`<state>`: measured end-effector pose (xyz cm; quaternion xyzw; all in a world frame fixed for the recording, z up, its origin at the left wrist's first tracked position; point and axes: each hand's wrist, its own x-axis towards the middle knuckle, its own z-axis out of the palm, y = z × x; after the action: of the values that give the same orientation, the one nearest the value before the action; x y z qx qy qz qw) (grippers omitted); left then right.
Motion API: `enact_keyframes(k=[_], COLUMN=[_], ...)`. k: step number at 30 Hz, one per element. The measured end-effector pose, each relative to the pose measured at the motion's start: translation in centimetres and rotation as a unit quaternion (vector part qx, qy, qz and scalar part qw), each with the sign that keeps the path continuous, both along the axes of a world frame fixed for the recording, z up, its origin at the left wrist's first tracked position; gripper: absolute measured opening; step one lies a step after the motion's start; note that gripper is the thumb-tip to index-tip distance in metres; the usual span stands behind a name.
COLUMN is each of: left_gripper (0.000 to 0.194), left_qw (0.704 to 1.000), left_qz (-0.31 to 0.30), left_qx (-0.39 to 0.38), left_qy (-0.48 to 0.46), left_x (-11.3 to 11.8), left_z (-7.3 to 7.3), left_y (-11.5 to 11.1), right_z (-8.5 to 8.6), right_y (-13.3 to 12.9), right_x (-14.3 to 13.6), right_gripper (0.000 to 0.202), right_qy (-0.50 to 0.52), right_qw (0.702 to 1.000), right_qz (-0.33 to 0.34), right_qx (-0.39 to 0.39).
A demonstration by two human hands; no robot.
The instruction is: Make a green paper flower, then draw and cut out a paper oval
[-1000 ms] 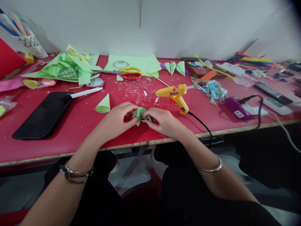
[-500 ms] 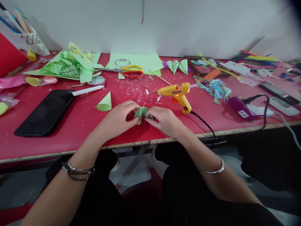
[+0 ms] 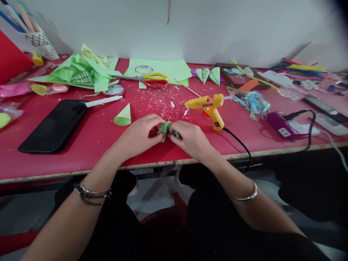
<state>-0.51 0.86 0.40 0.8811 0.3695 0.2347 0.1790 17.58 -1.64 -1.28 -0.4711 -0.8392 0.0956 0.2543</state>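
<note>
Near the table's front edge, a small folded piece of green paper (image 3: 164, 129) is pinched between my two hands. My left hand (image 3: 144, 133) grips its left side with thumb and fingers. On the other side, my right hand (image 3: 191, 139) closes on it with the fingertips, hiding part of the paper. A rolled green paper cone (image 3: 123, 116) lies just beyond my left hand. To the right of my right hand, a yellow glue gun (image 3: 209, 108) rests on the table with its small red light lit.
Scissors (image 3: 154, 80) lie among white paper scraps beyond my hands. A black phone (image 3: 56, 125) is at left, near a pile of green paper (image 3: 78, 74). Several green folded paper pieces (image 3: 214, 76) sit at the back. A purple power adapter (image 3: 281, 125) with cables stands at right.
Both hands keep their pinch on the green paper, whose folds have shifted slightly between the fingers. The whole view has drifted a little.
</note>
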Motion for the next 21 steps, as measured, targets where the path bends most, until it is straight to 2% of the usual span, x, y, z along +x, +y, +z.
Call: enact_keyframes(k=[13,21], left_gripper=[0.016,0.017], left_qw=[1.0,1.0], left_qz=[-0.003,0.0], left_qx=[0.001,0.001], left_qy=[-0.01,-0.002], left_x=[0.09,-0.01], left_z=[-0.07,-0.13], left_y=[0.02,0.09], right_z=[-0.42,-0.23], right_y=[0.13,0.36], right_x=[-0.32,0.56], right_gripper=[0.006,0.003], right_qy=[0.003,0.061], right_qw=[1.0,0.997], right_qz=[-0.012,0.045], right_qx=[0.001,-0.005])
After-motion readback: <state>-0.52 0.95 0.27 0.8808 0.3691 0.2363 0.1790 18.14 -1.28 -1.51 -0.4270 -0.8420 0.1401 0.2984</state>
